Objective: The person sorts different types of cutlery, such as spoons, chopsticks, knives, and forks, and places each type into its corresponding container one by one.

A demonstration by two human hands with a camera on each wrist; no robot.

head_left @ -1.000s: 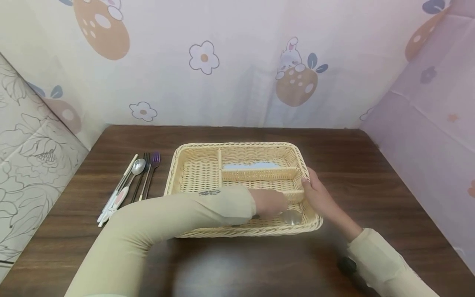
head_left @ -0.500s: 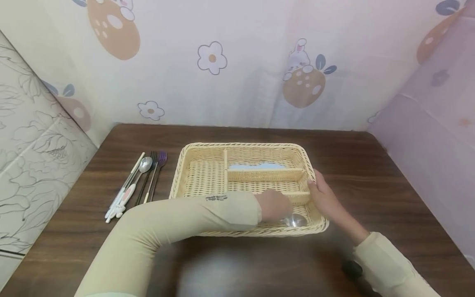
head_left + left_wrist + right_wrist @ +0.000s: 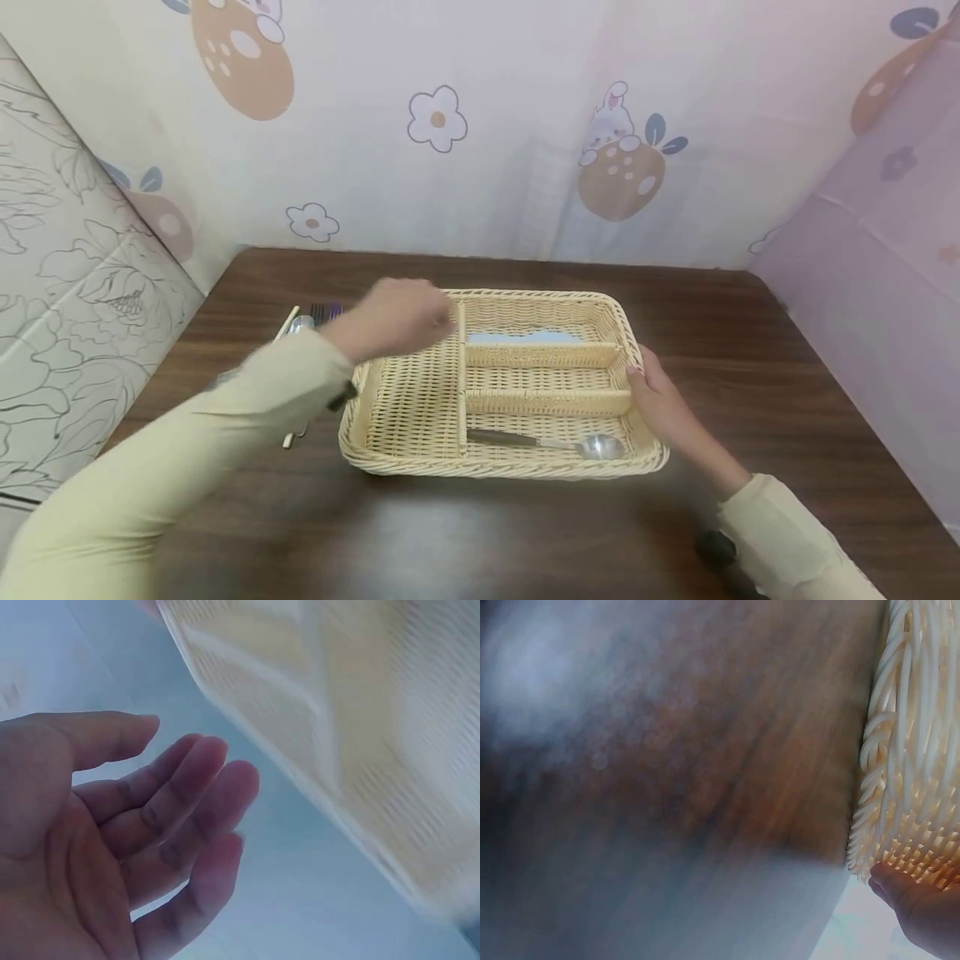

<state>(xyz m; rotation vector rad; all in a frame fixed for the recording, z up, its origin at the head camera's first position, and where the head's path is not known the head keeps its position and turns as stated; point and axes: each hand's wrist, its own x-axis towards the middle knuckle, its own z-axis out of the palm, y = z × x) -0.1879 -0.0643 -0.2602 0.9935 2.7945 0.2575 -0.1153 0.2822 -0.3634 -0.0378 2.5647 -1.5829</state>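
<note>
My left hand (image 3: 397, 317) passes over the left rear part of the wicker basket (image 3: 405, 468). In the left wrist view its fingers (image 3: 214, 799) bend loosely around bare air. A spoon (image 3: 600, 447) with a dark handle lies along the basket's front compartment, its bowl toward the right. My right hand (image 3: 663, 400) grips the basket's right end, thumb on the inner side of the rim. The right wrist view shows that thumb (image 3: 892, 885) against the woven wall. Left of the basket lie chopsticks (image 3: 288, 321), a second spoon (image 3: 302, 322) and forks (image 3: 318, 312), largely covered by my left forearm.
Dividers (image 3: 547, 402) split the basket into a wide left section and three long compartments on the right. Something pale blue (image 3: 525, 337) shows in the rear compartment. The dark wooden table (image 3: 750, 350) meets a printed curtain (image 3: 510, 167) at the back.
My left hand has let go of the spoon in the front compartment and swung left and back over the basket. The right hand keeps its hold on the rim.
</note>
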